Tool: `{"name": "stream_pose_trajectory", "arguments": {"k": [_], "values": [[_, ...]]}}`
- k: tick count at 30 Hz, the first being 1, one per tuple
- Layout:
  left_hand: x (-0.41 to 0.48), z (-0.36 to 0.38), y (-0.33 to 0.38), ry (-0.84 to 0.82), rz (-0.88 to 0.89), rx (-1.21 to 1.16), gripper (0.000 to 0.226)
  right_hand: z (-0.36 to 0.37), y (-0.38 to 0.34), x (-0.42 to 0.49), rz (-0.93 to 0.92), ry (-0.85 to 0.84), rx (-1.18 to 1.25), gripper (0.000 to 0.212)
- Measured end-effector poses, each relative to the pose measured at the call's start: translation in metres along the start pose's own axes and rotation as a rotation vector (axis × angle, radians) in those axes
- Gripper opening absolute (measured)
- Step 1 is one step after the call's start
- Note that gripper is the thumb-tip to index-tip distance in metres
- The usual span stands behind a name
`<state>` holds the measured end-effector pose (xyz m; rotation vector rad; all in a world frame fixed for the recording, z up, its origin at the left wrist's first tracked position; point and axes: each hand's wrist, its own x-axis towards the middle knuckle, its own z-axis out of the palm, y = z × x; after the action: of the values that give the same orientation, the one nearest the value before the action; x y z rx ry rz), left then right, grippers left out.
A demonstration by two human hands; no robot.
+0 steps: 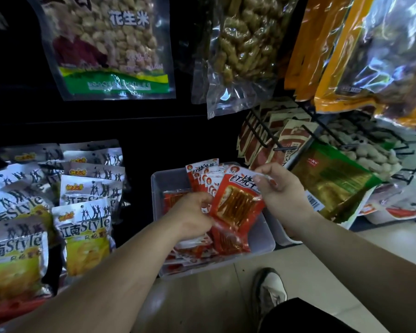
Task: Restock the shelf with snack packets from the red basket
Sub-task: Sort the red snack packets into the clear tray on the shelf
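Red snack packet (235,203) held tilted above the clear bin (270,241). Left hand (192,212) grips its lower-left edge; right hand (279,186) pinches its top-right corner. Upright red packets (201,175) crowd the bin's back; flat red packets (190,251) lie inside. Silver-yellow packets (84,227) are left of the bin, green-gold packet (334,188) right, shoe (270,290) in front.

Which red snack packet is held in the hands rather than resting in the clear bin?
The packet showing orange strips: right hand pinches its top, left hand grips its left edge. The others stand behind it or lie flat in the bin.
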<state>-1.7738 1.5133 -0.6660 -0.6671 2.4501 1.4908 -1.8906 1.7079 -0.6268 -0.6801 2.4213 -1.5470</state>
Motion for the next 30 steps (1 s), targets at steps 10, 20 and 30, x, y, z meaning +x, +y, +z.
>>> {"name": "stream_pose_trajectory", "arguments": {"k": [10, 20, 30], "values": [[0.016, 0.019, -0.016, 0.023, -0.088, 0.096, 0.074, 0.005, 0.010, -0.013, -0.205, -0.009, -0.404, 0.012], [0.048, 0.056, -0.010, -0.076, -0.051, 0.255, 0.083, -0.001, 0.034, -0.014, 0.001, 0.044, -0.367, 0.009], [0.057, 0.061, -0.029, -0.005, -0.062, 0.351, 0.072, -0.014, 0.032, -0.018, 0.054, 0.136, -0.328, 0.010]]}}
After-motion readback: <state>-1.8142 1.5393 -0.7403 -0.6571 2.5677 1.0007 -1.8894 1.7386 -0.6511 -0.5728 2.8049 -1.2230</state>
